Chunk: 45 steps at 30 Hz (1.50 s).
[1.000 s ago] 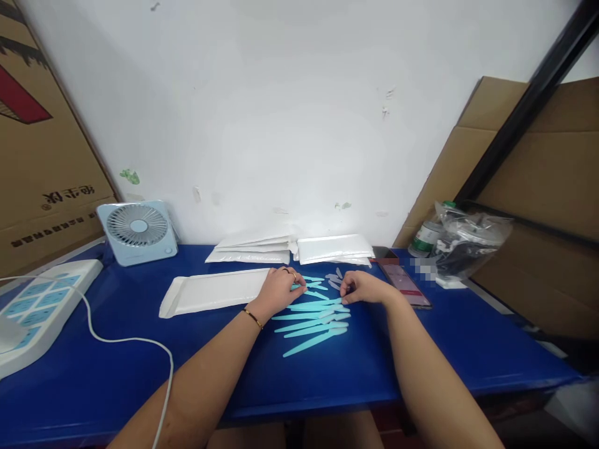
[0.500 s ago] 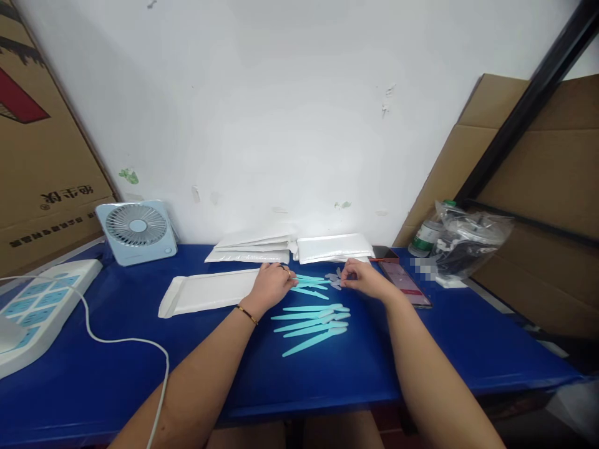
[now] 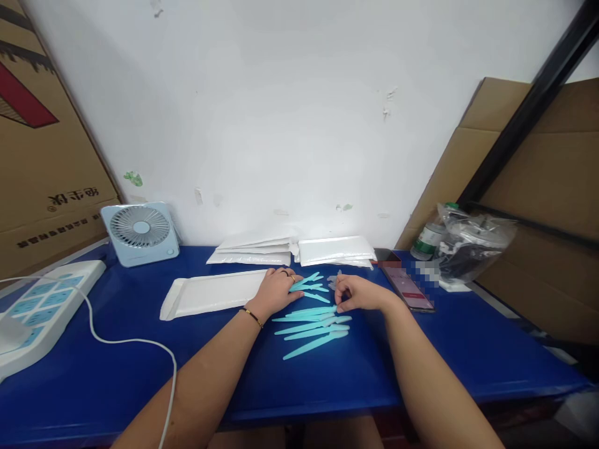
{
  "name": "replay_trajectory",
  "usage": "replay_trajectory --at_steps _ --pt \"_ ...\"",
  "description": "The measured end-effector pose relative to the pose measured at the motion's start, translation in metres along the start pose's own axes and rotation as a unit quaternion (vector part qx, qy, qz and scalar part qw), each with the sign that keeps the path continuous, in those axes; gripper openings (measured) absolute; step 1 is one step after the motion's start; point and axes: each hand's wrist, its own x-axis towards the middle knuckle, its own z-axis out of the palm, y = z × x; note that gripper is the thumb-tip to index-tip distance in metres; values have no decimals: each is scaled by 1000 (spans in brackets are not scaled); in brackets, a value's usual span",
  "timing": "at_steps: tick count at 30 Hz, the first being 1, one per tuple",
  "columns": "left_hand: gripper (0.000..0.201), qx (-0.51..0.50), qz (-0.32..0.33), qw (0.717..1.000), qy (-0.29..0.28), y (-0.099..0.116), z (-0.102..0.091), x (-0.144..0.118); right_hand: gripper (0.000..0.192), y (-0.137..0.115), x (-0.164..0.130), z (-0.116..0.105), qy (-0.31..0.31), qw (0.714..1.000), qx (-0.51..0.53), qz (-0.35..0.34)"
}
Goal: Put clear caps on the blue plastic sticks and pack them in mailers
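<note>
The left hand (image 3: pixel 276 290) lay flat, grip loose, on loose teal sticks (image 3: pixel 306 285) mid-bench (image 3: pixel 421 349). The right hand (image 3: pixel 358 293) pinched one stick at the laid-out row (image 3: pixel 312 324). Advisable: align each tip squarely, keep rows parallel.

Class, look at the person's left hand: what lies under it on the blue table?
Turquoise plastic sticks poke out from under the left hand, fanned on the blue table. Their covered ends cannot be seen.

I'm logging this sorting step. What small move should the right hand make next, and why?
Probably set the piece down: the right hand pinches at the top end of the neat row of teal plastic knives, while the left hand covers loose ones.
</note>
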Motion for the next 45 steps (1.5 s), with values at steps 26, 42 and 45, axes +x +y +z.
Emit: replay_trajectory --at_steps 26,42,45 --pt "30 -144 -31 989 22 9 -19 1 7 15 3 -1 143 988 3 52" --pt "31 -79 0 997 15 21 -10 -3 14 3 1 3 35 999 7 24" --pt "33 -50 38 998 0 26 -13 -3 12 -7 6 7 92 996 11 1"
